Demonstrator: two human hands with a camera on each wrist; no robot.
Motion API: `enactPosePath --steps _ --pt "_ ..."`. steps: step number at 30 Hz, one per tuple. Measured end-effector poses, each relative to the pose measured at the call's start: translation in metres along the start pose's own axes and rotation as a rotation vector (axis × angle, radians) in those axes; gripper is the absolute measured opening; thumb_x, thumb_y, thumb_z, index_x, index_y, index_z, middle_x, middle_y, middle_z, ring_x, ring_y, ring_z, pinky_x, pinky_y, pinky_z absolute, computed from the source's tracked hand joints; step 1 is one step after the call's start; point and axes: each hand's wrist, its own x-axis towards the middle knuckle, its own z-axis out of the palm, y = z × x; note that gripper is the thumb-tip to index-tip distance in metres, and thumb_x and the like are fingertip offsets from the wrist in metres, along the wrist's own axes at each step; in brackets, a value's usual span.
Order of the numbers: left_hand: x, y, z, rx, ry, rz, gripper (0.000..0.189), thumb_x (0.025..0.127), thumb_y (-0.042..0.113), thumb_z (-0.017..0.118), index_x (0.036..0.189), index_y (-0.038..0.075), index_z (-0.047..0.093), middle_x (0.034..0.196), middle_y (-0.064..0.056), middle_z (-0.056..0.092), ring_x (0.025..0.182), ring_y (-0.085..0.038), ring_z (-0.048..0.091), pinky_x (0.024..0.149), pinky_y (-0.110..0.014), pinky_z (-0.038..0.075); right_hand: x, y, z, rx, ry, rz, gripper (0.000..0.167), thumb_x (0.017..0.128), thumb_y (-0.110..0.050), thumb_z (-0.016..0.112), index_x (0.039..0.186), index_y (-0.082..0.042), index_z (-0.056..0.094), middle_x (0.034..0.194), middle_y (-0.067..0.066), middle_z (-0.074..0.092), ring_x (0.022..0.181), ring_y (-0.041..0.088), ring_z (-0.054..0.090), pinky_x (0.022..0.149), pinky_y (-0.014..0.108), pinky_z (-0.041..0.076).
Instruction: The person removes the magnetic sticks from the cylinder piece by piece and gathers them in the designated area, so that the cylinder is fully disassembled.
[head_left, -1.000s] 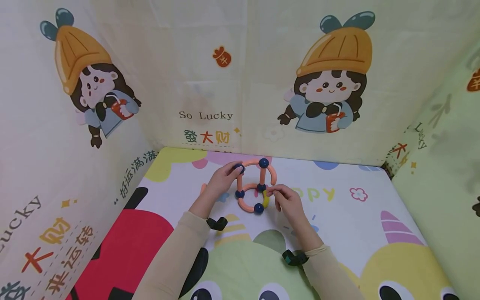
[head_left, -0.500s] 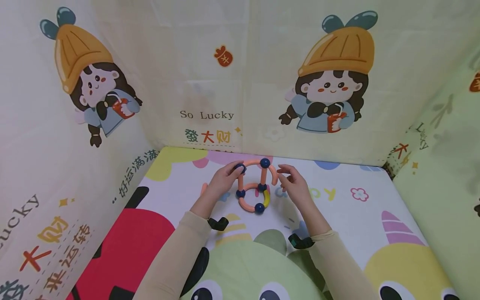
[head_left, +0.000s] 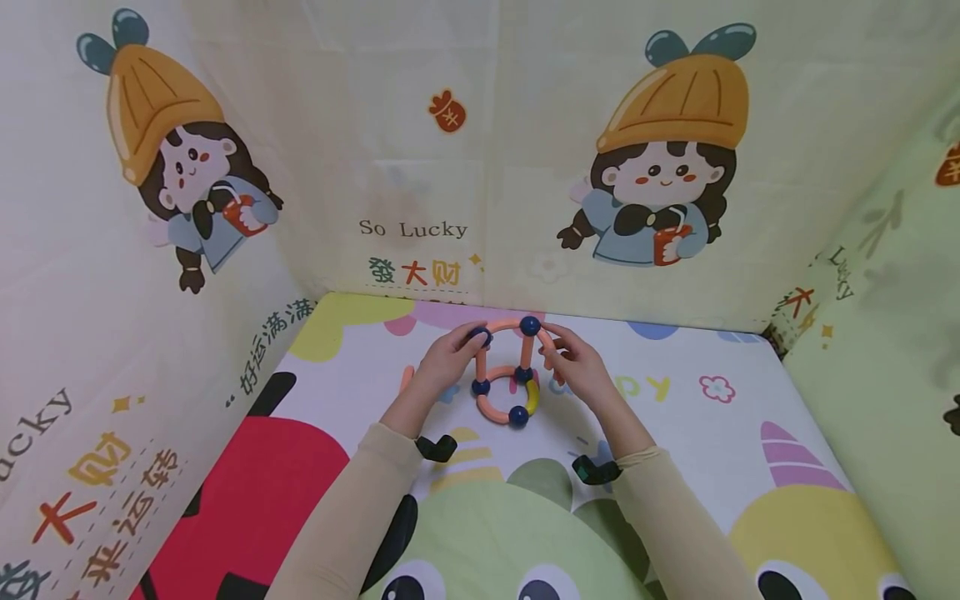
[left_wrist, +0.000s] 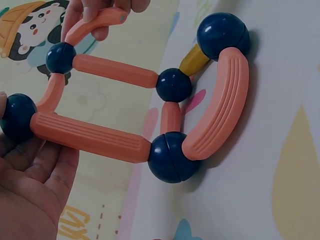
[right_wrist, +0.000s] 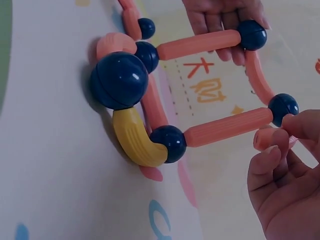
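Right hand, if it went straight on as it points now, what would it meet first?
Past the curved salmon rod the right hand pinches, probably the navy ball at its upper end; depth is unclear, so the straight salmon rod below the ball might come first.

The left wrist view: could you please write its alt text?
The person's left grip holds a glossy dark blue ball of a frame of ribbed pink rods; above, the right grip pinches a curved pink rod. A yellow rod sits upper right.
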Motion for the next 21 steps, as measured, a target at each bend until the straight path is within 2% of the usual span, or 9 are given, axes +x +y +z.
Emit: enactPosePath --steps 6,12,17,21 --pt "-0.0016 0.0015 -0.0002 -0.02 -0.004 0.0 0.055 0.092 0.066 0.05 0.141 0.042 0.051 0.133 0.001 0.064 0.127 -0.026 0.057 0.111 -0.052 0.04 -0.0005 0.0006 -0.0012 -0.01 0.015 -0.016 0.04 0.101 -0.03 0.056 0.139 -0.042 0.052 0.118 0.023 0.06 0.071 0.025 0.052 0.064 0.041 0.051" --pt "-0.0026 0.0025 0.0006 -0.015 0.003 -0.012 0.055 0.089 0.07 0.049 0.139 0.046 0.051 0.136 0.002 0.062 0.129 -0.026 0.056 0.111 -0.054 0.039 0.001 0.003 -0.0037 -0.03 0.033 -0.02 0.037 0.101 -0.035 0.056 0.136 -0.045 0.054 0.113 0.015 0.063 0.076 0.026 0.051 0.062 0.034 0.048" --pt "-0.0022 0.0029 0.0012 0.009 0.005 -0.029 0.056 0.087 0.073 0.049 0.138 0.049 0.05 0.142 0.002 0.057 0.135 -0.029 0.049 0.111 -0.058 0.037 0.0016 0.0043 -0.0055 -0.013 0.035 -0.021 0.037 0.102 -0.031 0.053 0.136 -0.044 0.054 0.107 0.005 0.062 0.083 0.026 0.051 0.069 0.038 0.051" --pt "-0.0024 0.0027 0.0011 0.016 0.003 -0.035 0.057 0.089 0.072 0.048 0.139 0.047 0.05 0.142 0.002 0.057 0.137 -0.029 0.047 0.112 -0.059 0.036 0.0025 0.0058 -0.0073 -0.007 0.024 -0.033 0.037 0.103 -0.029 0.049 0.137 -0.044 0.053 0.105 0.006 0.059 0.079 0.025 0.05 0.065 0.033 0.049"
